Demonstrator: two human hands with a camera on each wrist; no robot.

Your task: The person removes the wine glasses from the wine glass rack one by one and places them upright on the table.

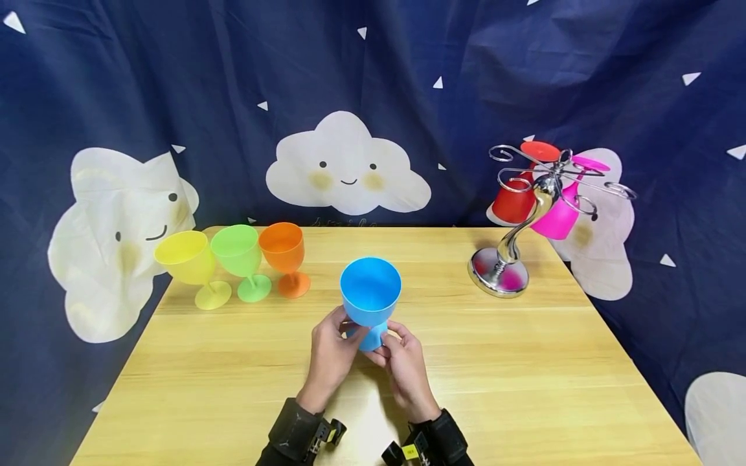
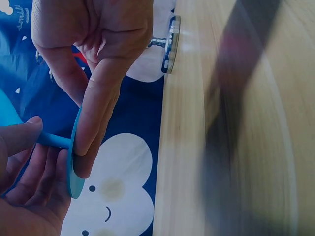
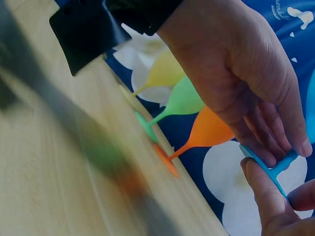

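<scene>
Both hands hold a blue plastic goblet (image 1: 371, 294) above the middle of the table, its bowl upright and open toward the head camera. My left hand (image 1: 333, 356) grips the stem between thumb and fingers; the left wrist view shows its thumb (image 2: 22, 136) against the stem. At the round foot (image 3: 268, 169), my right hand (image 1: 406, 369) pinches the disc, with one finger flat along its underside. The bowl is largely cut off in both wrist views.
Yellow (image 1: 186, 259), green (image 1: 237, 252) and orange goblets (image 1: 283, 249) stand upright at the back left. At the back right, a chrome rack (image 1: 509, 246) with curled arms carries a red goblet (image 1: 513, 202) and a pink goblet (image 1: 556, 219), upside down. A navy curtain (image 1: 221, 175) hangs behind.
</scene>
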